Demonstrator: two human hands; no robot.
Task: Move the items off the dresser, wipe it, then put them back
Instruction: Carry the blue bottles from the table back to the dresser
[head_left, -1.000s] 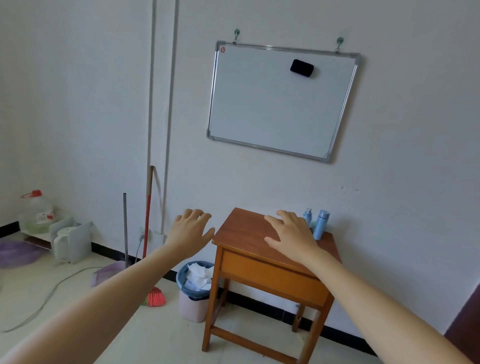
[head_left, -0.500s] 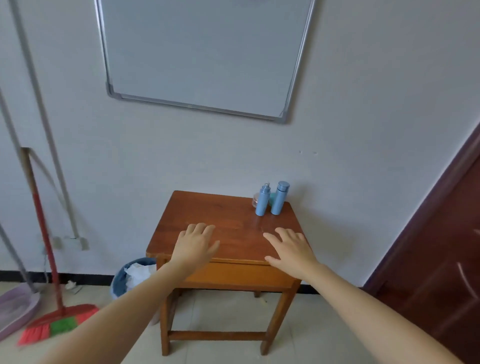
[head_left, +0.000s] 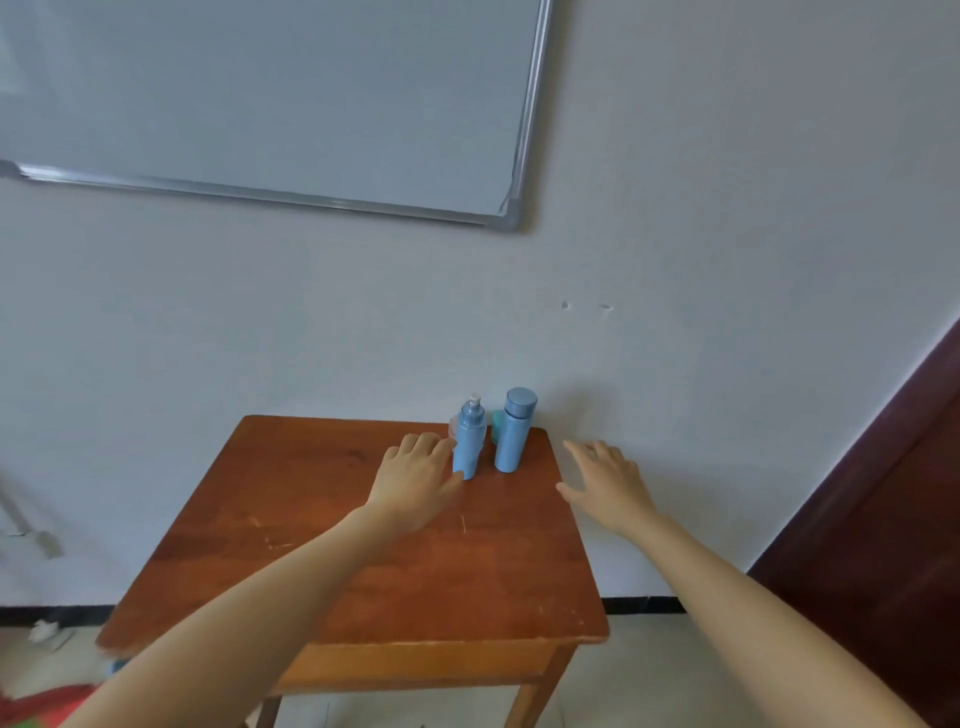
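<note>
From the head view, the left hand (head_left: 415, 480) lies palm down over the far part of the wooden dresser (head_left: 363, 561). Its fingers (head_left: 423, 444) are straight and close together and hold nothing. Just right of these fingers a light blue pump bottle (head_left: 469, 441) stands upright. The thumb sits at the bottle's foot, but it cannot be told whether the two touch.

One place further right from the left fingers, a taller blue capped bottle (head_left: 514, 431) stands upright, near the pump bottle but apart from it. Beyond the two bottles, further from the fingers, a small teal jar (head_left: 498, 422) peeps out between them.

The right hand (head_left: 605, 483) hovers palm down past the dresser's right edge, and its fingers (head_left: 589, 449) are loosely spread and hold nothing. The capped bottle stands to the left of these fingers, with bare wood between.

Above both hands a whiteboard (head_left: 260, 93) hangs on the wall. A dark door (head_left: 883, 519) stands right of the right fingers.
</note>
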